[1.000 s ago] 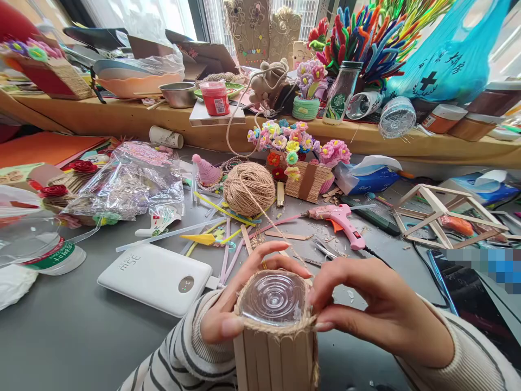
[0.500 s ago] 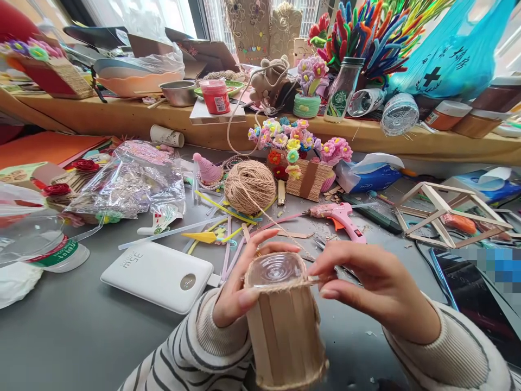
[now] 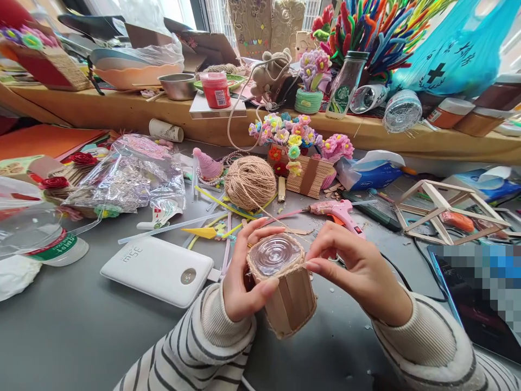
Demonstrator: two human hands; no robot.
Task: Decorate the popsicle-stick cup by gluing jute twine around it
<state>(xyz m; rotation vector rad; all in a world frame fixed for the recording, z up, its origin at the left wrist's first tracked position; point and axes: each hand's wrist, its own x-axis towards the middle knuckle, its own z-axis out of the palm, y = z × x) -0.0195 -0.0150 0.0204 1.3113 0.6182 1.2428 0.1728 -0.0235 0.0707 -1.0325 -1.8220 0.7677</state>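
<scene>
Wooden container (image 3: 288, 304) turned, left hand (image 3: 246, 279) curled around it, right hand (image 3: 354, 266) pinching rim twine (image 3: 293, 269), flowers (image 3: 284, 133) in stick box (image 3: 298, 176)

This is a handicraft work place; glue gun (image 3: 334, 207), twine ball (image 3: 249, 183) and coloured pipe cleaners (image 3: 376, 35) show it.

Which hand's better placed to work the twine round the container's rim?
Probably the right hand: thumb and forefinger pinch at the rim twine, while the left hand is occupied holding the stick-covered container.
</scene>
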